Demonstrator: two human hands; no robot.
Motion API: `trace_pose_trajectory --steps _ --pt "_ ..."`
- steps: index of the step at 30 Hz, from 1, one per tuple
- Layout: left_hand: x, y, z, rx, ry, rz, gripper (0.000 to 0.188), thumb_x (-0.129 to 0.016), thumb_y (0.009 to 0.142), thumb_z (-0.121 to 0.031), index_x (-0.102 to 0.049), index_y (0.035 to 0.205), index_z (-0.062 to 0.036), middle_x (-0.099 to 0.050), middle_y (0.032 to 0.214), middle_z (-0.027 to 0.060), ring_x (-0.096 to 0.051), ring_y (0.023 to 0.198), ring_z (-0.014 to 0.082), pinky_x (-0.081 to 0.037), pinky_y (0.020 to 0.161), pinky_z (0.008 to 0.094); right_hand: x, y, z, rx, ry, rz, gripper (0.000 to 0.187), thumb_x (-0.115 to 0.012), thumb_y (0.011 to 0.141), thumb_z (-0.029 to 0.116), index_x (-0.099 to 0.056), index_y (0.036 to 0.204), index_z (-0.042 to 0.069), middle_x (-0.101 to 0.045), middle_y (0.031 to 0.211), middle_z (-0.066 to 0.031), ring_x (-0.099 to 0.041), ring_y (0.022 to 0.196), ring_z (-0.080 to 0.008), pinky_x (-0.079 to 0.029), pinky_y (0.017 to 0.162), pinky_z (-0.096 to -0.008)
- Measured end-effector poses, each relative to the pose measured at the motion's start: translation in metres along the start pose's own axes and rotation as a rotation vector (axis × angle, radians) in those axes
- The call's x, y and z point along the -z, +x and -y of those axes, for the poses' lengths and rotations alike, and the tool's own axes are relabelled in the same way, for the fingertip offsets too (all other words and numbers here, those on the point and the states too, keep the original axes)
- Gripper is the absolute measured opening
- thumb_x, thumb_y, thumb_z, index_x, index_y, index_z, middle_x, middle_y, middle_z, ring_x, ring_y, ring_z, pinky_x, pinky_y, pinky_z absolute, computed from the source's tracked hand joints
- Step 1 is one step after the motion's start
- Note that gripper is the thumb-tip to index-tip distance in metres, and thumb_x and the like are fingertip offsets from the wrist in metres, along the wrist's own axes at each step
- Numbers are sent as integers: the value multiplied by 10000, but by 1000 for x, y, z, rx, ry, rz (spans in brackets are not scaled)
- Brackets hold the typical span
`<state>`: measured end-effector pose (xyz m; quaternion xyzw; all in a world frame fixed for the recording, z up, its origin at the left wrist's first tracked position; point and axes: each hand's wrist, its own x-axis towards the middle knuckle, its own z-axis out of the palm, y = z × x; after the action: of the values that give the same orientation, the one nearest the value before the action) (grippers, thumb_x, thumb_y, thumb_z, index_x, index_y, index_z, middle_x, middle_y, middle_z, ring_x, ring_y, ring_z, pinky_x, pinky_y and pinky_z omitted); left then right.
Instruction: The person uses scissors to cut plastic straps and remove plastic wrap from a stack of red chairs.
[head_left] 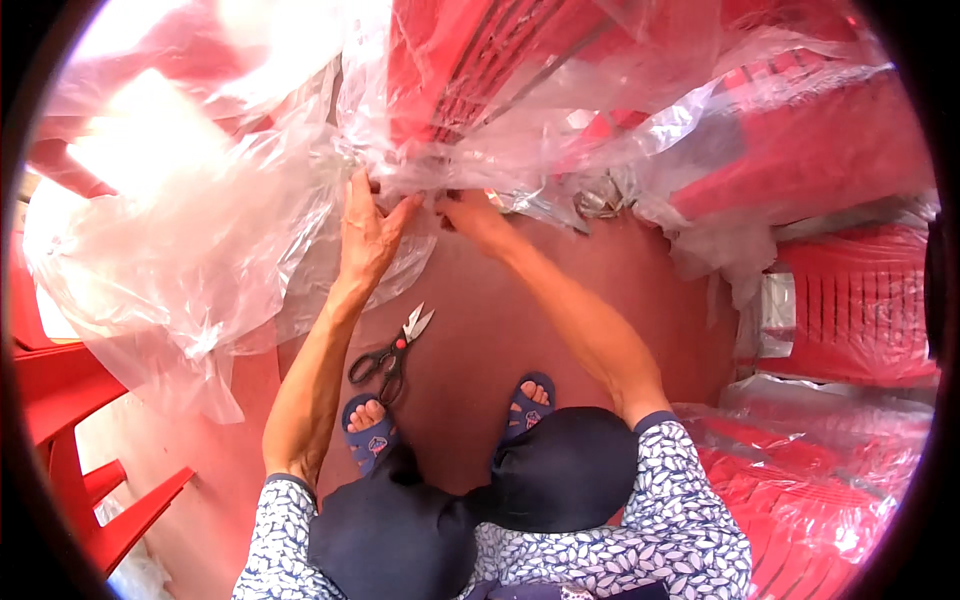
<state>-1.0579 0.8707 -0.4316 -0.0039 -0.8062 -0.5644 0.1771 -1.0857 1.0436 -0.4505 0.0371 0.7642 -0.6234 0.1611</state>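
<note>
Clear plastic wrapping (250, 200): upper centre of frame, draped over red plastic furniture (830, 150). Left hand (368, 232) and right hand (472, 215) both pinch its lower edge, close together. Scissors (390, 352): floor, below the left hand, nearer it, untouched.

Thin, clear plastic sheeting (230, 230) is seen crinkled and glossy, with bright glare caught in its folds; it is pinched by the left hand (365, 235) and the right hand (478, 222). Beneath it, hard red moulded plastic furniture (830, 150) is shown, smooth and slatted, its shine dulled by the film. The scissors (393, 352) are made of bright bare metal at the blades and matt black plastic at the loops. The floor (480, 330) is presented as a smooth, matt reddish surface. The sandals (368, 432) appear rubbery and blue; the printed sleeves (690, 500) and dark trousers (560, 470) are soft, matt cloth.
</note>
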Motion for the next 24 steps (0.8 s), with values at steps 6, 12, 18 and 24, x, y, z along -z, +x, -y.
trace_pose_trajectory --steps 6,12,18,24 --pt "1 -2 8 315 -336 208 172 -614 957 -175 -624 928 -5 -518 672 -16 -486 628 76 -421 587 261 -6 -22 -50 -257 -146 149 171 -594 892 132 -624 1005 7 -598 797 -22 -548 683 -105 -464 591 -272" --pt "25 6 9 356 -479 108 187 -596 989 -194 -641 950 -16 -619 726 24 -557 633 73 -457 606 241 -53 -56 -4 -325 484 237 57 -582 911 116 -603 949 79 -607 796 -8 -558 670 -110 -466 629 -265" --pt "24 1 38 441 -583 125 276 -576 976 -170 -576 1180 15 -662 923 67 -593 650 98 -503 602 259 -36 -37 -14 -22 164 247 235 -574 907 133 -631 1106 21 -678 935 -55 -609 800 -118 -505 705 -282" --pt "0 -23 46 573 -469 173 198 -591 907 -141 -613 1022 19 -627 815 53 -556 579 109 -480 548 266 10 7 -52 -45 -308 -20 441 -653 902 336 -636 1246 60 -671 1094 -52 -617 891 -162 -502 756 -315"
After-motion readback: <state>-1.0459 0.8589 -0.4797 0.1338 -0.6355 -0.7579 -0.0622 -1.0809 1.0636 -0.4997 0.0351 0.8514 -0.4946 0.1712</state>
